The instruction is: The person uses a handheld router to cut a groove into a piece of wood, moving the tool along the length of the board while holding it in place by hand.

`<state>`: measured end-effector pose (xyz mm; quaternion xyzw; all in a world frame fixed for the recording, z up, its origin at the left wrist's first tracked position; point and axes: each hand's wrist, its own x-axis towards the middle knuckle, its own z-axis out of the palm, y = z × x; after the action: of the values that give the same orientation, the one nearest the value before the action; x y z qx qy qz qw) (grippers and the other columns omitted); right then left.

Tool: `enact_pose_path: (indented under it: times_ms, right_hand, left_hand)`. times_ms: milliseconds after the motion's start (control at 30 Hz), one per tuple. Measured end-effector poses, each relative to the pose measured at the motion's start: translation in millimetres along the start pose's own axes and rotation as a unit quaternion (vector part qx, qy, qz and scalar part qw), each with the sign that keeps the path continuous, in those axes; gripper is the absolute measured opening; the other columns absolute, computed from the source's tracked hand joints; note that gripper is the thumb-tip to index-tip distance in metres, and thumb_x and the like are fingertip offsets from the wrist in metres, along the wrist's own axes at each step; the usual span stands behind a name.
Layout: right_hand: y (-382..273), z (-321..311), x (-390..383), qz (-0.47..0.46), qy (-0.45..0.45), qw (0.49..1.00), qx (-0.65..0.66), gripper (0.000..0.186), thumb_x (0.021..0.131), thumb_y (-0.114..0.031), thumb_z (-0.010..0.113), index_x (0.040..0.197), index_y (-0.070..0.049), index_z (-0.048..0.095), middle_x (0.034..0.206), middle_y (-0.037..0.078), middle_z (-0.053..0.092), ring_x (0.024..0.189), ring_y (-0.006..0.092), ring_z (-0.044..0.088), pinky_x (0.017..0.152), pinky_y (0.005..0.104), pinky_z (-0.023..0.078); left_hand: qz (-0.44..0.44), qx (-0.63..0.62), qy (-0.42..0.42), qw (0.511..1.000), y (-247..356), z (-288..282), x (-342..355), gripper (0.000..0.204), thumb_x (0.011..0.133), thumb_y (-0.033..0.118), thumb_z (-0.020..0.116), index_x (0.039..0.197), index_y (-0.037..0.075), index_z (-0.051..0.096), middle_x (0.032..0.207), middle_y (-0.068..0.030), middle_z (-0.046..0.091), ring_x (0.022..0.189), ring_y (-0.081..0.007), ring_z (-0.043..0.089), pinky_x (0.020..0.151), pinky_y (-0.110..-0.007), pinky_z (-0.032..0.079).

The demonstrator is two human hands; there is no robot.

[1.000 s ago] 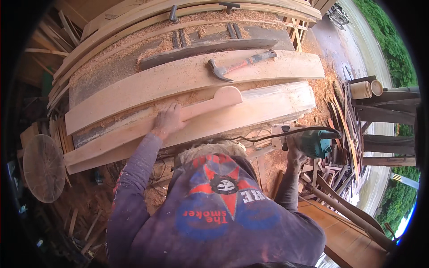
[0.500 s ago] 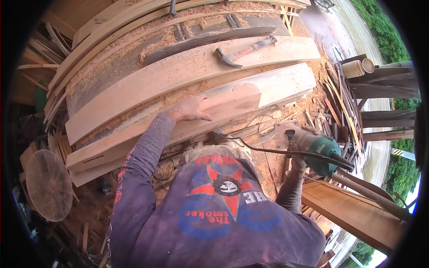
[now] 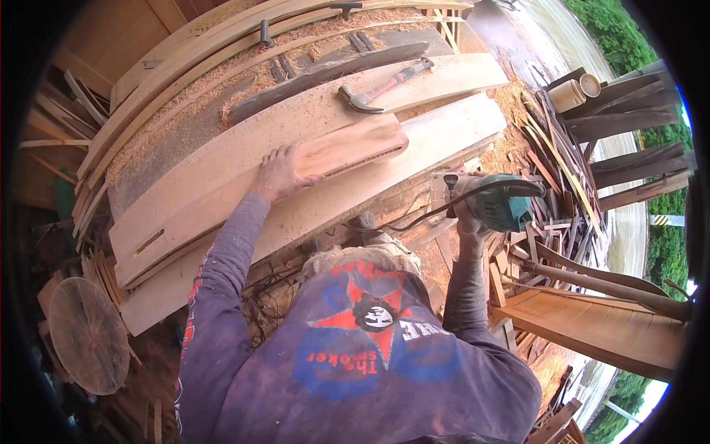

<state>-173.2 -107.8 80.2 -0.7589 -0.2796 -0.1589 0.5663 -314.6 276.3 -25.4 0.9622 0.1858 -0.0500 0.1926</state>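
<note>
My left hand (image 3: 283, 175) lies across a narrow wooden board (image 3: 347, 148), fingers toward its far edge and thumb along the near edge. The board has a rounded right end, a row of dark marks along its near side and a slot near its left end. It rests partly over a wider pale plank (image 3: 436, 144). My right hand (image 3: 470, 220) grips a corded power tool (image 3: 503, 203) with a green housing, black handle and knob, and flat base plate, held off to the right of the planks. Its exact kind is unclear.
A claw hammer (image 3: 384, 86) lies on a curved plank (image 3: 466, 78) beyond. Wood shavings cover the bench, with clamps (image 3: 265, 32) at the back. A round fan guard (image 3: 87, 337) stands left; scrap wood (image 3: 558, 170) and a wooden panel (image 3: 584, 325) are right. A black cord (image 3: 421, 218) trails from the tool.
The narrow board has turned over and shifted away from me onto the planks. My left hand has turned with it, fingers now pointing away. The power tool has moved left and farther away.
</note>
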Motion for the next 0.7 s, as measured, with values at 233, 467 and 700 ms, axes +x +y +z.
enact_pose_path:
  times_ms: [233,467,700]
  right_hand:
    - [32.1,52.9,44.7,0.017,-0.007,0.997,0.073,0.023,0.078,0.003,0.077,0.099,-0.001,0.068,0.082,0.003,0.068,0.067,0.0106,0.063,0.059,0.0272,0.053]
    - [59.0,85.1,56.6,0.084,-0.019,0.976,0.2,0.027,0.078,-0.003,0.081,0.102,0.0,0.069,0.084,0.003,0.069,0.069,0.0107,0.064,0.062,0.0267,0.054]
    - [76.0,106.3,64.3,-0.02,-0.047,0.997,0.066,0.029,0.075,-0.003,0.082,0.102,-0.001,0.071,0.09,0.003,0.071,0.078,0.0146,0.067,0.069,0.0293,0.056]
  left_hand:
    - [0.009,0.074,0.113,0.991,23.0,17.6,-29.6,0.12,0.067,0.08,0.075,0.152,0.002,0.043,0.14,-0.0202,0.055,0.13,-0.0402,0.047,0.114,-0.057,0.033]
    - [0.028,0.049,0.174,0.983,27.6,19.0,-34.0,0.113,0.067,0.07,0.082,0.15,0.002,0.046,0.14,-0.0181,0.055,0.13,-0.0388,0.048,0.115,-0.055,0.035]
    - [0.02,0.029,0.182,0.983,22.0,16.9,-32.6,0.117,0.064,0.074,0.081,0.149,0.002,0.048,0.14,-0.0191,0.052,0.129,-0.0387,0.048,0.114,-0.055,0.035]
